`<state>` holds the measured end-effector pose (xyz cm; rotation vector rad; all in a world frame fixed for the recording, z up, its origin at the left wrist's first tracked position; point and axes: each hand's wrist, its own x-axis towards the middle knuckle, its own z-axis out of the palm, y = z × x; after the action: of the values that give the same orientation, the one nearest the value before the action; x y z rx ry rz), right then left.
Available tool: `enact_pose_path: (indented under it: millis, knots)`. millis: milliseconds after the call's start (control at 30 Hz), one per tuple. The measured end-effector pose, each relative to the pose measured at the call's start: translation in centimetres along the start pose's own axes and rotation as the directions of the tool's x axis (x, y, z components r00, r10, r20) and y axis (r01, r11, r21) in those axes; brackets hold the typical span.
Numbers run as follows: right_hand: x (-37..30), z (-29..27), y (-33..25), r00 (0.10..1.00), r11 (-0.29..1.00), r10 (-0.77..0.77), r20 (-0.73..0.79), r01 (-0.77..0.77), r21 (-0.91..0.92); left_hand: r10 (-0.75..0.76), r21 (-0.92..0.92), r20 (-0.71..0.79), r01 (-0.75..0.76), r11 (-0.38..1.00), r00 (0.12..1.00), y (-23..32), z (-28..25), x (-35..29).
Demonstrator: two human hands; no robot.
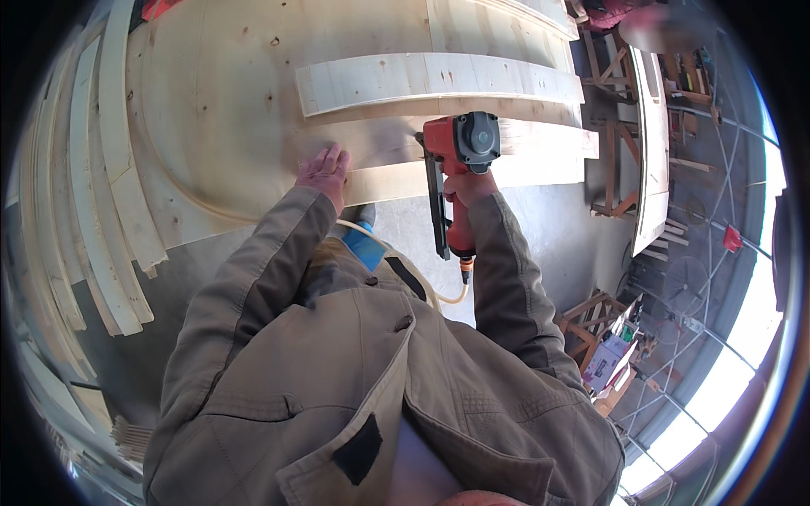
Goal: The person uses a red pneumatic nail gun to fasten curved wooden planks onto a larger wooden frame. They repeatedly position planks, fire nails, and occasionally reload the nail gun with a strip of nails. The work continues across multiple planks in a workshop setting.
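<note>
My right hand (pixel 469 184) is wrapped round the handle of a red and black pneumatic nail gun (pixel 460 145). The gun's nose points left, over a wooden strip (pixel 531 139) that lies across the plywood sheet (pixel 228 93). A pale air hose (pixel 456 297) runs from the fitting at the handle's base toward my body. My left hand (pixel 325 173) rests with its fingers stretched out near the sheet's front edge, left of the gun, holding nothing. Beyond the gun, a second pale strip (pixel 439 76) lies across the sheet.
Several long boards (pixel 105 185) are stacked at the left, their ends jutting toward me. To the right stand a work table (pixel 654 160) and wooden frames (pixel 623 160). A box of items (pixel 607 363) sits at the lower right, beside metal scaffold bars (pixel 717 190).
</note>
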<state>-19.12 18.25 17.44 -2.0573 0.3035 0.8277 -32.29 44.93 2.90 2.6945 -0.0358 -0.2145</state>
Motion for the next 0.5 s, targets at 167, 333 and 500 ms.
enact_pose_path:
  millis: [167,333,500]
  knots:
    - [0.8,-0.4,0.0,0.993,0.990,-0.112,0.040,0.108,0.089,-0.032,-0.035,0.052,0.033,0.999,0.998,0.4,-0.3,-0.3]
    - [2.8,-0.5,-1.1,0.998,0.997,-0.048,0.030,0.050,-0.063,-0.088,-0.028,0.073,0.090,0.996,0.993,1.2,-0.3,-0.2]
    - [3.0,-1.0,-1.0,0.993,0.990,-0.083,0.088,0.072,0.120,-0.129,-0.037,0.123,0.135,0.990,0.984,1.4,-0.7,-0.1]
